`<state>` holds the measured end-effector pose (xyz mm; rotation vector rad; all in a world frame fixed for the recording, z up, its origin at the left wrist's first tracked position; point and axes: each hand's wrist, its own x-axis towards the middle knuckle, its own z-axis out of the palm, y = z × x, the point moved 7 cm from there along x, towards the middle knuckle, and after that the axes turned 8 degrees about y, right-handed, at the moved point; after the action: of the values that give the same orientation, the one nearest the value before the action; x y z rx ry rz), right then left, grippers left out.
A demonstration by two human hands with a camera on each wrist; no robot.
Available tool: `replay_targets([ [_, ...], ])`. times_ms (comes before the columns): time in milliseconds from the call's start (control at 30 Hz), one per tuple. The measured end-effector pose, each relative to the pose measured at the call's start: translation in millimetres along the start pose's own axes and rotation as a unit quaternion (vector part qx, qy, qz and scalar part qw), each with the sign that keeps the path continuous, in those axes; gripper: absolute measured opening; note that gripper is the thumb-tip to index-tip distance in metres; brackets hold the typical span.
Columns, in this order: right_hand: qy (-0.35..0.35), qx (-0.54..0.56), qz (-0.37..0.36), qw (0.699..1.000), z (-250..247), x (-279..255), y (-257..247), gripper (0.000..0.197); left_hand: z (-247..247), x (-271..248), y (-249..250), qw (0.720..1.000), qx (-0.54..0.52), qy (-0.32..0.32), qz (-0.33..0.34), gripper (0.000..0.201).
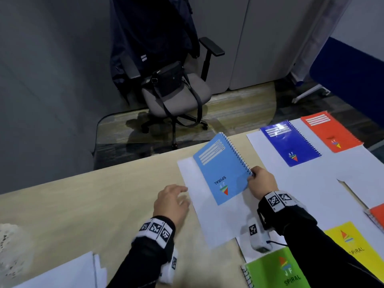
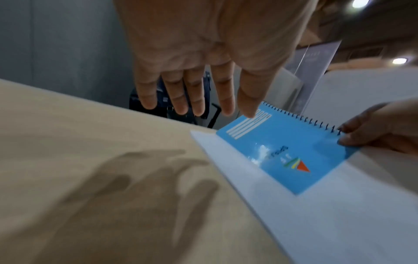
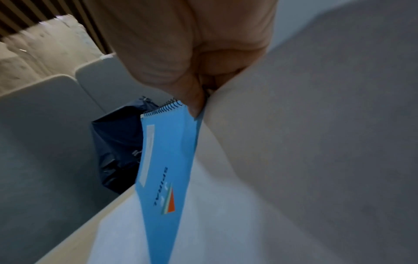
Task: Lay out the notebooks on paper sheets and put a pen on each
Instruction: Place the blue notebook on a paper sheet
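The light blue spiral notebook [image 1: 222, 171] sat tilted on a white paper sheet [image 1: 216, 221], cover up, right hand [image 1: 262, 181] pinching its coil-side corner. Left hand [image 1: 172, 202] hovered beside the sheet over the desk [image 1: 83, 204], fingers spread, holding nothing.

Grey walls, office chair [image 1: 176, 90], wooden desk [image 1: 83, 204]

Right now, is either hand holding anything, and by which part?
The right hand pinches the light blue notebook at its near corner by the spiral binding. The left hand holds nothing, fingers spread above the table.
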<state>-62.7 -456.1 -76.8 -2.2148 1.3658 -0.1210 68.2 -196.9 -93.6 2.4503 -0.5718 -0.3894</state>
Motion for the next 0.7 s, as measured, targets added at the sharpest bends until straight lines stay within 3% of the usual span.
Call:
replay_targets([
  [133,0.023,-0.010,0.048,0.999,-3.0,28.7,31.7,0.030,37.9,2.3,-3.2,0.994,0.066,-0.080,-0.032,0.054],
  [300,0.034,-0.015,0.086,0.996,-5.6,61.5,54.7,0.023,49.4,22.0,9.3,0.985,0.143,-0.080,-0.061,0.069],
  [567,0.058,-0.021,0.071,0.996,-2.7,92.0,63.6,0.021,77.7,48.1,23.3,0.974,0.137,-0.122,-0.130,0.096],
  [700,0.061,-0.074,0.081,0.992,-3.3,91.3,71.5,0.014,83.2,50.3,20.3,0.972,0.147,-0.127,-0.130,0.100],
])
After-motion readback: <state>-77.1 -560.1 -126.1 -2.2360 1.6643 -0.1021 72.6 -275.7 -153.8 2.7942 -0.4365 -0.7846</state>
